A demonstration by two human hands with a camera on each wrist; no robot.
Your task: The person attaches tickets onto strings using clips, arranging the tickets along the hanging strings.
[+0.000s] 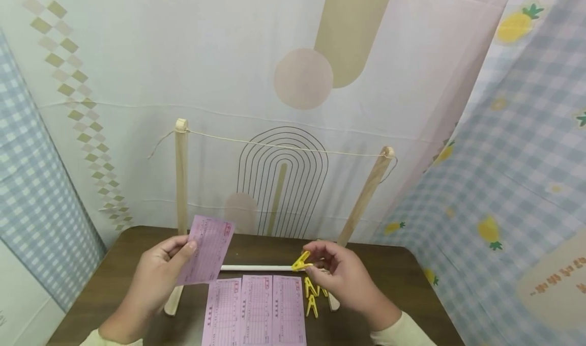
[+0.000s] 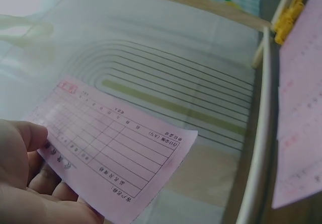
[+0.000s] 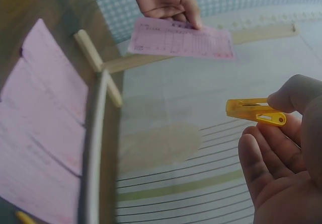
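In the head view my left hand (image 1: 157,272) pinches a pink printed slip (image 1: 208,249) by its left edge, thumb on the near face. The left wrist view shows the slip's ruled grid and a red mark at one corner. My right hand (image 1: 341,272) holds a yellow clothespin (image 1: 300,261) between thumb and fingers; its nose points away from the palm in the right wrist view. Three more pink slips (image 1: 257,310) lie side by side on the table below. Several yellow clothespins (image 1: 312,306) sit just right of them, under the right hand.
A thin string (image 1: 284,147) runs between a left wooden post (image 1: 181,178) and a leaning right wooden post (image 1: 366,198). A white bar (image 1: 256,268) joins their feet across the dark table (image 1: 137,244). Patterned cloth (image 1: 183,40) hangs behind and at both sides.
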